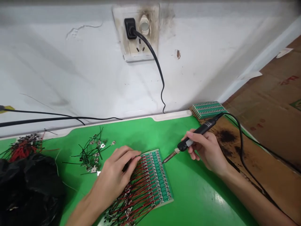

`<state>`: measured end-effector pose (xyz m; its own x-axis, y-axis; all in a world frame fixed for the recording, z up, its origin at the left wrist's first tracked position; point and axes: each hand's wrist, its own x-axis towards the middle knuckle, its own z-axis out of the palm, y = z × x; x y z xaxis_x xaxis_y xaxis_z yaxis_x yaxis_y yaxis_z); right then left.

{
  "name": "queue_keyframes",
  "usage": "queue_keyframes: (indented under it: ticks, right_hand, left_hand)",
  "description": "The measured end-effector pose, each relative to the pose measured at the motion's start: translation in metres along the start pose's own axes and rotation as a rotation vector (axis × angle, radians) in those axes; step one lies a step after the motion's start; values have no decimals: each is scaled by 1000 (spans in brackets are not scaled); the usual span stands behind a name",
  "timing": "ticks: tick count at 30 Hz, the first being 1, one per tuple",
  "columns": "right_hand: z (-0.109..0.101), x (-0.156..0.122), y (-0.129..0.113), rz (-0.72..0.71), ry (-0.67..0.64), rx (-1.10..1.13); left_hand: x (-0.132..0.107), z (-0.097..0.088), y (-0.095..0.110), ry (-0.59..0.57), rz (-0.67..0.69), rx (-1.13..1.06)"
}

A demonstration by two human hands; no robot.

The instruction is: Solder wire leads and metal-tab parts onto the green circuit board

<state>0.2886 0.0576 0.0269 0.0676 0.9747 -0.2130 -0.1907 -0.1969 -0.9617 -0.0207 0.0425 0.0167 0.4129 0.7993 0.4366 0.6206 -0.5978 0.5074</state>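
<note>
The right hand (205, 152) holds a soldering iron (199, 133) near a green circuit board (160, 179) under the left hand (115, 172).

Bright, even light, seemingly from above, with only soft shadows. Glare patch on the green surface (218, 201) at bottom right, dull sheen on the white wall (70, 72). Frame edges bend from the wide lens. Black bag (28, 188) goes murky. Thin wires (138, 191) slightly soft.
</note>
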Motion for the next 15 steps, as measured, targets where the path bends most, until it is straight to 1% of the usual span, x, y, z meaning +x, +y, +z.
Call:
queue_keyframes:
  ticks: [3, 6, 8, 9, 11, 14, 15]
  right_hand:
    - [2, -5, 1, 1, 14, 16]
    - [5, -5, -2, -12, 58, 27]
    - [2, -7, -5, -27, 88, 35]
    - [-3, -12, -8, -37, 107, 42]
    - [-20, -28, -13, -59, 163, 49]
    - [-63, -63, -23, -105, 375, 7]
    - [-77, -73, -27, -104, 378, -27]
  left_hand:
    - [-1, 1, 3, -11, 0, 1]
    - [0, 1, 6, -19, -10, -1]
    - [0, 1, 8, -25, -13, -2]
    - [0, 0, 9, -28, -13, -1]
    - [1, -1, 10, -27, -11, 1]
    - [2, -4, 9, -13, -8, 3]
    - [2, -5, 9, -9, -8, 3]
